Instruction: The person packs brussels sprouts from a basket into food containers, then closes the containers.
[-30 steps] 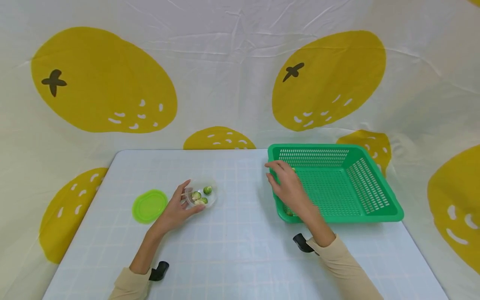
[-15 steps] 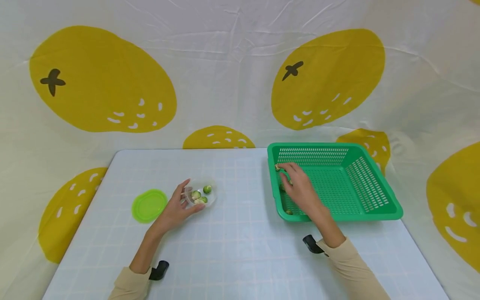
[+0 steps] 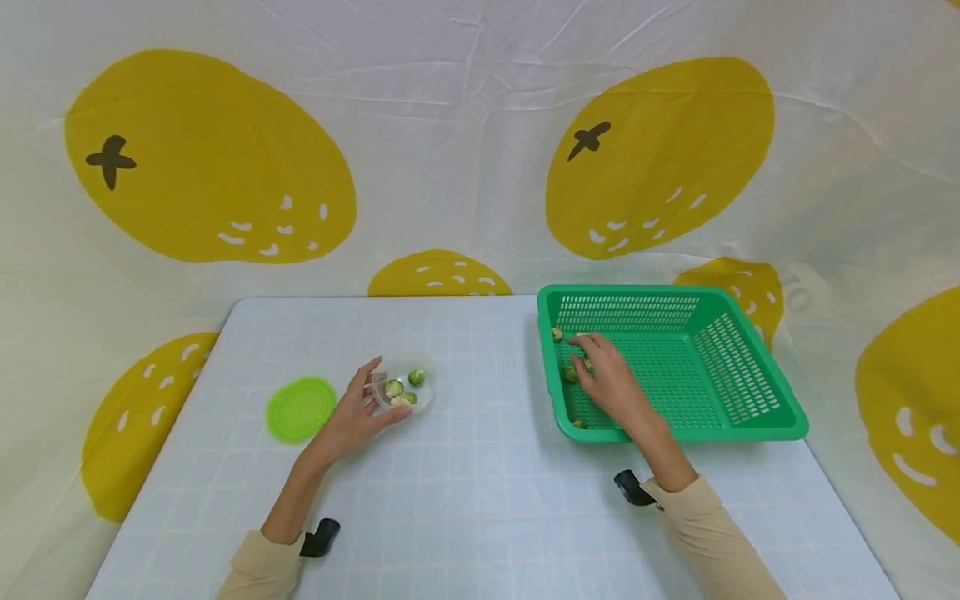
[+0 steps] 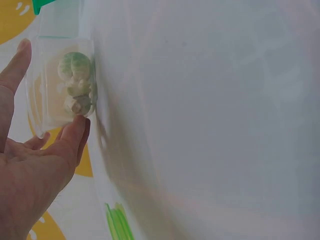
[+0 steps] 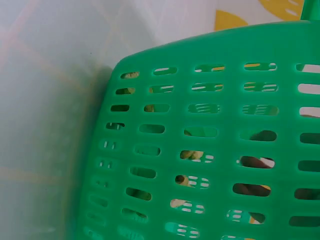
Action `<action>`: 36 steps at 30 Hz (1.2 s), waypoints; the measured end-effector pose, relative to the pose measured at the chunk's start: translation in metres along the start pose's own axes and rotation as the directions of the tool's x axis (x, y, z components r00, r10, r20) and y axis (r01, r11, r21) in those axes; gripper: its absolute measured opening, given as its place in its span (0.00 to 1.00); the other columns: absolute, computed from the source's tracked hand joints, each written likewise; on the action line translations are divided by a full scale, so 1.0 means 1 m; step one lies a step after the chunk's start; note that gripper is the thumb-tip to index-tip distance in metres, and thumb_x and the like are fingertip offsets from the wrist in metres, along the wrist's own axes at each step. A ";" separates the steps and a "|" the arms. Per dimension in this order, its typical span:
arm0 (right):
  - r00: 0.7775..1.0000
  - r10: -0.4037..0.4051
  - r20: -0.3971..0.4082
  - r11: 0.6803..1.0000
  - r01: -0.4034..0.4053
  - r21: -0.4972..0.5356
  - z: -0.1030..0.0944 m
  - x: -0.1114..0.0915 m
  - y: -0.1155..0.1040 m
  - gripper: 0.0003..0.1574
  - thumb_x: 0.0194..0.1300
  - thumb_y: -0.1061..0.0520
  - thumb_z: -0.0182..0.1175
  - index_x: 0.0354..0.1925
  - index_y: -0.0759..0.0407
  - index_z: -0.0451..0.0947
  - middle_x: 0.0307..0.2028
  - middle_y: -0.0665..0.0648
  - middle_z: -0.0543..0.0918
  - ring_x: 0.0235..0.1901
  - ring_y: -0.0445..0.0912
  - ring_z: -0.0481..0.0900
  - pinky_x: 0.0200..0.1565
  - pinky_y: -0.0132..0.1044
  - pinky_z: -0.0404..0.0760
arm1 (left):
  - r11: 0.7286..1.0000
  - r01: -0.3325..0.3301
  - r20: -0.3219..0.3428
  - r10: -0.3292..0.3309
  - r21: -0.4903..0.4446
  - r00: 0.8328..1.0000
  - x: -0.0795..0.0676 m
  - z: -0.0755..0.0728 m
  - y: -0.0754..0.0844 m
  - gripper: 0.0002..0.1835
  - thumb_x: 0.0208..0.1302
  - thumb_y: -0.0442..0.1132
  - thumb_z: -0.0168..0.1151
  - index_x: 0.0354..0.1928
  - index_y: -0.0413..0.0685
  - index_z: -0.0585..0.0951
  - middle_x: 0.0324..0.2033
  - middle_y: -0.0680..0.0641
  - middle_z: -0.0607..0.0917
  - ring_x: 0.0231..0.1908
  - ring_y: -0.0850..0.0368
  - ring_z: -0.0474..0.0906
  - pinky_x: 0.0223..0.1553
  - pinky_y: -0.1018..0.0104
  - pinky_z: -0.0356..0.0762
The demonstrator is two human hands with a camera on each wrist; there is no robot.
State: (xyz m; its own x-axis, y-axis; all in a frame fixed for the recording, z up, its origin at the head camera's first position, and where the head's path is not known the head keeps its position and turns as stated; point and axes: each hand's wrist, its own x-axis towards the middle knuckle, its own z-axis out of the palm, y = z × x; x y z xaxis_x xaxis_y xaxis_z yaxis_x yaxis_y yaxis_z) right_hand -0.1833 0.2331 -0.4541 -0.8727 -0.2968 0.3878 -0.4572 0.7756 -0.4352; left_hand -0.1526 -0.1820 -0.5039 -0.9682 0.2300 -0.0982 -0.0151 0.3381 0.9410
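In the head view my left hand (image 3: pixel 358 421) holds a clear plastic container (image 3: pixel 423 400) at its left side, thumb at the front and fingers behind. Several small Brussels sprouts (image 3: pixel 416 377) lie inside, some showing pale cut ends; the left wrist view shows them through the clear wall (image 4: pixel 55 75). My right hand (image 3: pixel 609 385) reaches down into the green basket (image 3: pixel 675 435), its thumb and forefinger apart above more sprouts (image 3: pixel 570 373) along the left side. In the right wrist view the basket's slotted wall (image 5: pixel 165 120) hides most of that hand.
A bright green round lid (image 3: pixel 302 409) lies on the table left of my left hand. The table (image 3: pixel 480 500) has a pale checked cover. Behind it hangs a white curtain (image 3: pixel 450 167) printed with yellow fruit.
My right hand has moved from over the basket's left rim down and right into the basket, uncovering sprouts by its left wall. My left hand stays on the container.
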 end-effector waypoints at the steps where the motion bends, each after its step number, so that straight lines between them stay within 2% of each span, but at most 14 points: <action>1: 1.000 0.007 0.015 1.000 -0.007 0.001 0.000 0.000 0.001 0.16 0.68 0.70 0.64 0.54 0.71 0.80 0.51 0.68 0.81 0.51 0.62 0.79 0.48 0.55 0.83 | 1.000 0.000 0.000 0.000 -0.001 1.000 0.000 0.000 0.000 0.57 0.62 0.44 0.76 0.82 0.46 0.46 0.73 0.30 0.58 0.74 0.33 0.55 0.72 0.43 0.60; 7: 0.992 0.035 0.120 0.999 -0.034 -0.007 -0.001 0.000 0.003 0.17 0.68 0.70 0.63 0.54 0.72 0.79 0.50 0.69 0.81 0.51 0.63 0.79 0.49 0.56 0.83 | 1.000 0.000 0.000 0.000 -0.008 1.000 0.000 0.001 0.001 0.57 0.63 0.44 0.76 0.82 0.47 0.46 0.73 0.30 0.58 0.73 0.34 0.57 0.73 0.43 0.58; 14: 0.967 0.068 0.244 0.998 -0.065 -0.023 -0.001 -0.001 0.003 0.18 0.70 0.69 0.62 0.56 0.75 0.78 0.51 0.70 0.81 0.53 0.64 0.79 0.53 0.58 0.81 | 1.000 0.014 0.000 -0.014 0.003 1.000 0.000 0.001 0.001 0.56 0.63 0.45 0.76 0.82 0.48 0.46 0.73 0.31 0.57 0.72 0.35 0.57 0.73 0.43 0.58; 22: 0.960 0.017 0.279 0.999 -0.006 -0.038 0.000 -0.002 0.003 0.16 0.67 0.72 0.63 0.53 0.76 0.79 0.45 0.69 0.81 0.47 0.63 0.79 0.47 0.55 0.82 | 1.000 -0.001 0.001 0.001 -0.008 1.000 -0.001 0.001 0.003 0.56 0.63 0.44 0.76 0.82 0.47 0.46 0.73 0.30 0.58 0.73 0.34 0.57 0.73 0.43 0.58; 27: 0.954 -0.013 0.301 0.999 0.025 -0.036 0.000 -0.002 0.003 0.15 0.65 0.74 0.65 0.51 0.76 0.79 0.45 0.70 0.82 0.48 0.64 0.80 0.49 0.56 0.82 | 1.000 -0.007 0.002 0.007 -0.015 1.000 -0.001 0.001 0.002 0.56 0.63 0.43 0.76 0.82 0.47 0.46 0.73 0.30 0.58 0.73 0.34 0.56 0.73 0.43 0.58; 36: 0.941 0.009 0.339 0.999 0.007 -0.046 -0.001 -0.002 0.001 0.18 0.64 0.74 0.65 0.53 0.77 0.78 0.47 0.70 0.80 0.49 0.64 0.79 0.50 0.56 0.82 | 1.000 -0.009 -0.002 0.009 -0.005 1.000 0.000 0.001 -0.001 0.56 0.62 0.43 0.76 0.82 0.47 0.47 0.72 0.31 0.59 0.73 0.35 0.58 0.72 0.44 0.60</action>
State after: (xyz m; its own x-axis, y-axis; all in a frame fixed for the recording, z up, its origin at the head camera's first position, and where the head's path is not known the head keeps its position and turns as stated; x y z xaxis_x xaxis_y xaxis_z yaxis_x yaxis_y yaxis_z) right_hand -0.1817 0.2356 -0.4548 -0.8833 -0.4609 0.0853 -0.4547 0.7985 -0.3946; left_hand -0.1525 -0.1809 -0.5052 -0.9688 0.2315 -0.0890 -0.0075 0.3314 0.9435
